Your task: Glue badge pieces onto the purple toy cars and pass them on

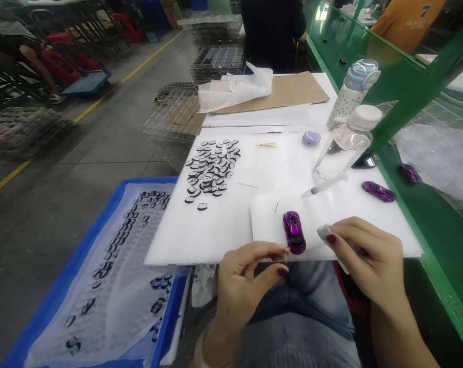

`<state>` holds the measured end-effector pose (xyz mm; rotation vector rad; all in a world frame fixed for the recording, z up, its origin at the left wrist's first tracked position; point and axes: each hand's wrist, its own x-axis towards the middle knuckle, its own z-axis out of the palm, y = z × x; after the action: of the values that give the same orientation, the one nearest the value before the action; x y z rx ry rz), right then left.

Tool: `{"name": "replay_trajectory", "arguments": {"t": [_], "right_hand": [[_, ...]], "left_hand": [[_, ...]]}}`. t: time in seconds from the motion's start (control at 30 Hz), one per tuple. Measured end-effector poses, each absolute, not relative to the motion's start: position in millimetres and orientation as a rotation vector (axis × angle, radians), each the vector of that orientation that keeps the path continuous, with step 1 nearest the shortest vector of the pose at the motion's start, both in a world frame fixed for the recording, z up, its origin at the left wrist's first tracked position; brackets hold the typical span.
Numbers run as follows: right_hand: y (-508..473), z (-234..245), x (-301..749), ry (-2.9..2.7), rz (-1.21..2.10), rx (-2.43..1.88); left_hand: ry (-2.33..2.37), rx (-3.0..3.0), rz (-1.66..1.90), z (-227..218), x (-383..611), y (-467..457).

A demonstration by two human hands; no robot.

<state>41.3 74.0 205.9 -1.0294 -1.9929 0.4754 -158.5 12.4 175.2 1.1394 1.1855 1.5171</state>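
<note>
A small purple toy car rests on a white foam pad near the front edge of the white board. My left hand hovers just left of and below the car, thumb and fingers pinched together on something too small to make out. To the car's right, my right hand has its fingers closed on a small white piece.
A pile of several small black-and-white parts lies on the board's left. A syringe, two clear bottles, a purple case and two more purple cars sit right. A blue tray of parts stands left. A green frame borders the right.
</note>
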Motion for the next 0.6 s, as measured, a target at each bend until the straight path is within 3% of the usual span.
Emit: {"name": "replay_trajectory", "arguments": {"t": [0.1,0.23,0.6], "right_hand": [[76.8,195.9,33.6,-1.957,0.575,-1.118],[77.6,187.8,25.9,-1.941,0.64,-1.193],[78.1,188.2,30.9,-2.051,0.819,-1.252]], "left_hand": [[1.54,1.717,1.515,175.2,-157.8,21.5],[1.56,2.105,1.441,167.6,-149.3,32.3],[1.561,2.008,1.338,164.3,-149.4,36.0]]}}
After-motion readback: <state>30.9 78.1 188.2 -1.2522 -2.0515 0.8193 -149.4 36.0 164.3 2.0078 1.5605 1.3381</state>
